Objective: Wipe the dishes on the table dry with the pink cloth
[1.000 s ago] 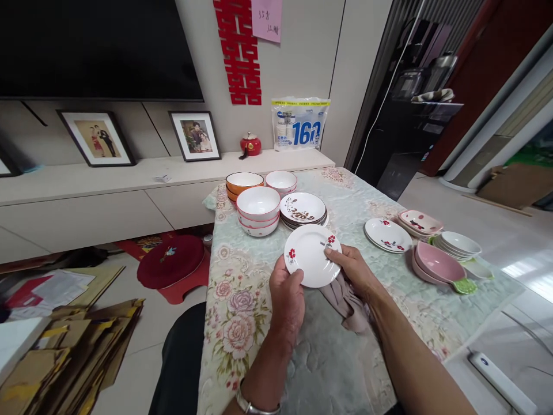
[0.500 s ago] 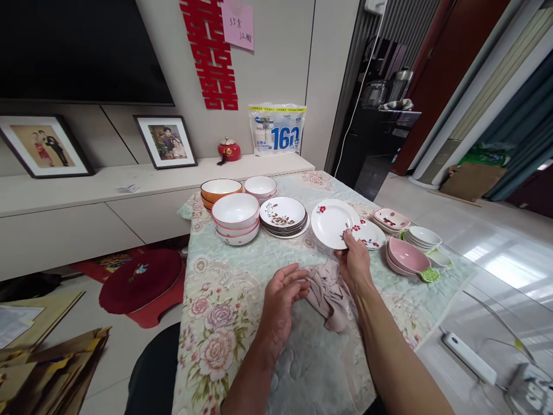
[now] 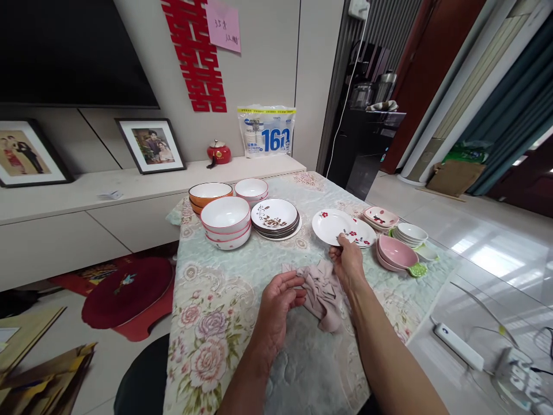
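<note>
My right hand (image 3: 348, 262) pinches the near rim of a white plate (image 3: 330, 225) with red flowers, its thumb on top. That plate overlaps the left part of a similar flowered plate (image 3: 365, 235) on the table. My left hand (image 3: 281, 297) is held over the tablecloth with its fingers loosely curved and apart, holding nothing. Between my hands lies a crumpled pinkish-grey cloth (image 3: 322, 294). Left of the held plate sits a stack of brown-flowered plates (image 3: 275, 215).
White bowls (image 3: 226, 216) with red rims, orange bowls (image 3: 211, 191) and a smaller white bowl (image 3: 251, 189) are stacked at the back left. On the right are pink leaf-shaped bowls (image 3: 396, 253), small white dishes (image 3: 412, 232) and pink dishes (image 3: 380, 217). A cabinet (image 3: 164, 180) runs behind the table (image 3: 207, 340).
My right hand has lowered the flowered plate, which now lies flatter and further over the other one. My left hand stays open beside the cloth. The view has turned slightly right.
</note>
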Demonstrator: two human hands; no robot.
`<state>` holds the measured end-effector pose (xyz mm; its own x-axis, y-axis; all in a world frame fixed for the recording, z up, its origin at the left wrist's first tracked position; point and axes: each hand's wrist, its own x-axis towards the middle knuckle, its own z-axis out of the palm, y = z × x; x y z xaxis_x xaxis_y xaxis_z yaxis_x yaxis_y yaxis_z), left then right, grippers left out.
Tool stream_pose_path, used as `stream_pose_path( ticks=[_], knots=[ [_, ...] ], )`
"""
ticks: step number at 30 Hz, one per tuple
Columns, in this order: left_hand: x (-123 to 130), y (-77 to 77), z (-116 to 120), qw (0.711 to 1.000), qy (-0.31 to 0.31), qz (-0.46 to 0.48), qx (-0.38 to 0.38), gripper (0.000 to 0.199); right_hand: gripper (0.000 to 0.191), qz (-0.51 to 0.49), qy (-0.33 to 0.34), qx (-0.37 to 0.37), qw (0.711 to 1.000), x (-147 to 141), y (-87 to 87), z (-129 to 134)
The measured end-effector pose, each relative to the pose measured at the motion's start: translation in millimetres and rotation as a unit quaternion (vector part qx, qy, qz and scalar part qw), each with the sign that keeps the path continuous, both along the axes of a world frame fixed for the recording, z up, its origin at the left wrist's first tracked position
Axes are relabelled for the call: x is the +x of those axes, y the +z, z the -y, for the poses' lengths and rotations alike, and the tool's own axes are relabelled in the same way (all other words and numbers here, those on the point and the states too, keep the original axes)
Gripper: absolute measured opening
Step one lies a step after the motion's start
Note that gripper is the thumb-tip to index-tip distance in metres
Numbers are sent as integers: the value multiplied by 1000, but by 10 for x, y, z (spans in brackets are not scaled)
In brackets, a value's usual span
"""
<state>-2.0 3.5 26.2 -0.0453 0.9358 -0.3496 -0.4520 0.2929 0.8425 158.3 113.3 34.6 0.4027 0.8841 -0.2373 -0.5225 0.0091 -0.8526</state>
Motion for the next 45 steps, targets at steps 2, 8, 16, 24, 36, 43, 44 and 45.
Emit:
stream_pose_path(
  ticks=[2,8,16,24,36,43,44,45],
  knots=[
    [0,-3,1,1000,-1,0,1,44,9,-18,-5,-12,1000,9,-10,-11],
    [3,-4,6,1000,-6,-4,2,46,6,-58,-21,-30,998,25,-21,-25],
    [8,22,13,1000,-10,-5,4,46,6,-83,-34,-49,995,54,-27,-39],
    [3,-14,3,1000,-15,-8,12,43,9,-92,-51,-61,993,49,-1,-40],
    [6,6,10,1000,-11,-1,-2,43,12,-120,-50,-68,989,126,-43,-96],
    [0,19,13,1000,-10,6,-5,43,12,-124,-20,-79,989,201,-38,-112],
    [0,20,13,1000,-10,6,-5,43,12,-123,-13,-82,989,210,-36,-110],
    [1,21,13,1000,-10,6,-4,42,13,-122,-5,-84,989,218,-35,-108]
  ],
)
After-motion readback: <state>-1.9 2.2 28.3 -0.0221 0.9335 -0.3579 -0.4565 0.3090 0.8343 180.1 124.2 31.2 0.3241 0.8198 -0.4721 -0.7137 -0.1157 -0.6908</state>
